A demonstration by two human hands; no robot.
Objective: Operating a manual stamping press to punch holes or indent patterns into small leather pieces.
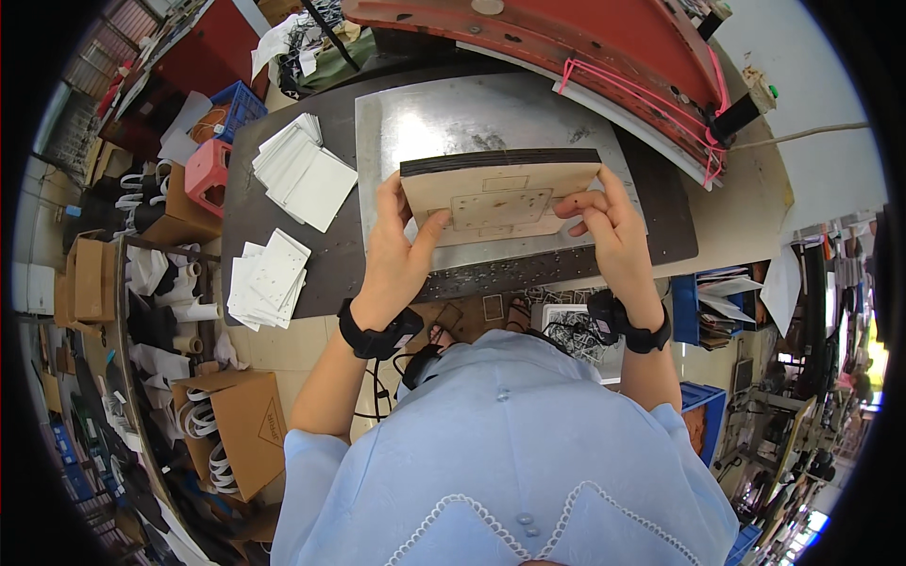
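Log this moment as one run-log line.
left hand: holds wooden die board at its left edge | right hand: holds its right edge | board: tilted above metal plate | white card stacks: left

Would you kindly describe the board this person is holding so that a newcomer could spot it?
Look to the shiny metal plate on the dark bench. Above it, the left hand and right hand hold a tan wooden board. Unlike the white card stacks nearby, it has a black upper edge.

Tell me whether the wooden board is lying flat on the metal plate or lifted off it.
Lifted: both hands, left and right, grip the wooden board by its side edges, tilted above the metal plate.
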